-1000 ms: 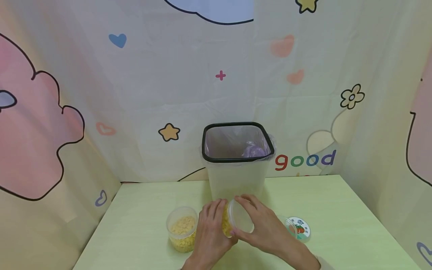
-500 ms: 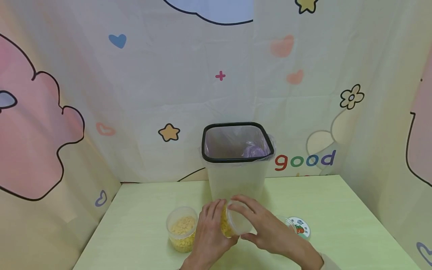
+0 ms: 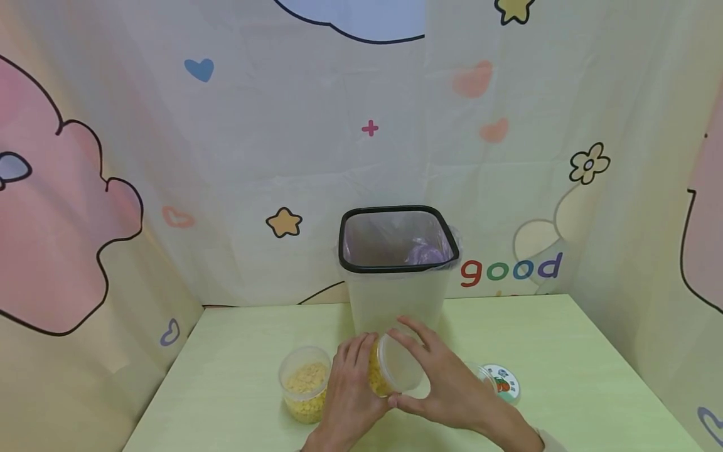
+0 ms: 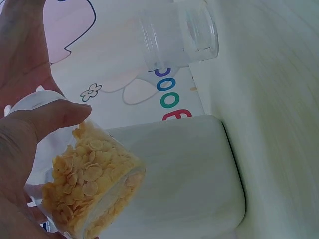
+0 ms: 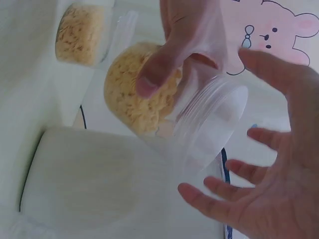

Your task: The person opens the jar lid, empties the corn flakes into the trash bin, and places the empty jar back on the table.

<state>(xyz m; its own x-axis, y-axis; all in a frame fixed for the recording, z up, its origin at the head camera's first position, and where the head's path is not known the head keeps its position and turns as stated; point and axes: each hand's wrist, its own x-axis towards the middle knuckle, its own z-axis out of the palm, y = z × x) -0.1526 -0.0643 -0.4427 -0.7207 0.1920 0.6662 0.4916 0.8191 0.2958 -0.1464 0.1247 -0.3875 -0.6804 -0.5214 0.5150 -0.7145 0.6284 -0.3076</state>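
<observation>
My left hand [image 3: 351, 389] grips a clear plastic jar [image 3: 377, 373] of yellow flakes, held tilted on its side above the table. A translucent lid [image 3: 401, 364] covers the jar's mouth, which faces right. In the right wrist view the left thumb presses along the jar's side and the flakes [image 5: 134, 94] lie toward its base. My right hand [image 3: 452, 383] is spread around the lid. Its fingers are apart from the lid [image 5: 222, 122] in the right wrist view. A second jar [image 3: 307, 389] of flakes stands upright on the table, left of my left hand.
A pale bin [image 3: 398, 301] with a black rim and a plastic liner stands behind the hands. Beyond the right hand are a clear container [image 4: 179, 37], partly hidden in the head view, and a round printed piece [image 3: 504, 382]. Patterned cloth hangs around the table [image 3: 565, 351].
My right hand's fingers gripped the jar's lid rim, then shifted and opened wider around it. The left hand and its jar have stayed nearly still.
</observation>
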